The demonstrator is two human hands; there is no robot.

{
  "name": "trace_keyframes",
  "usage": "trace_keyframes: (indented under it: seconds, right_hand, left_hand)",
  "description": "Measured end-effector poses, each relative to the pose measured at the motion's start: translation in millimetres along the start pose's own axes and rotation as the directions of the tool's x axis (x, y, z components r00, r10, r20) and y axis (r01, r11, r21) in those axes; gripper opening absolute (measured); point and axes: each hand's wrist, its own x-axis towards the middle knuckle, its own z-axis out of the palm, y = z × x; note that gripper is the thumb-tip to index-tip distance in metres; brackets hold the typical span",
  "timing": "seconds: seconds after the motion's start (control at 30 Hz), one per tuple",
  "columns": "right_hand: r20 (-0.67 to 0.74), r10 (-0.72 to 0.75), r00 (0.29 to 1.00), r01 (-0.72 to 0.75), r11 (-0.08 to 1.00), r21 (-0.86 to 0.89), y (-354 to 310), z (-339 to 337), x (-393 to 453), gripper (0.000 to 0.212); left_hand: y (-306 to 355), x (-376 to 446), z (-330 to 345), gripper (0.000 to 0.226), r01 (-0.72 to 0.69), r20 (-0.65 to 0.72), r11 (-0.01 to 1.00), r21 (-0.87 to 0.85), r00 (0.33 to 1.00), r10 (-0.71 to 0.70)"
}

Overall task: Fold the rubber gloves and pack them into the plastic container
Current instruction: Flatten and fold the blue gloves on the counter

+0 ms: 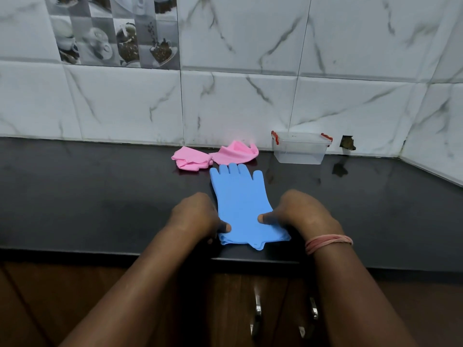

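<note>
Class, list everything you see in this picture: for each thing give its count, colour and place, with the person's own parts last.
blue rubber gloves: stacked, count unclear, blue, near counter edge, fingers toward wall
pink rubber gloves: two, pink, crumpled behind the blue ones
plastic container: one, clear with red clips, lidless, by wall at right
counter: one, black
wall tiles: white marbled
cabinet handles: two, metal, below counter
wrist band: pink, right wrist
left hand: grips cuff's left edge
right hand: grips cuff's right edge

Left hand [194, 214], right hand [299, 212]: pinching grip.
</note>
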Motion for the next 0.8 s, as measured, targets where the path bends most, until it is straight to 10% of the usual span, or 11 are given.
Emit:
trace_keyframes:
  seconds: [0.3,0.8]
  right_hand:
    - [-0.087,-0.091,0.992,0.109,0.968,0.226,-31.1,7.5,73.9,0.037]
    - [-0.033,-0.070,0.997,0.077,0.957,0.281,-11.3,11.0,75.7,0.049]
  left_hand:
    - [25.5,48.4,-6.1,0.010,0.017,-0.058,0.865,-0.501,0.997,-0.053]
    - [11.8,92.1,-10.8,0.037,0.124,0.234,0.887,-0.445,0.972,-0.018]
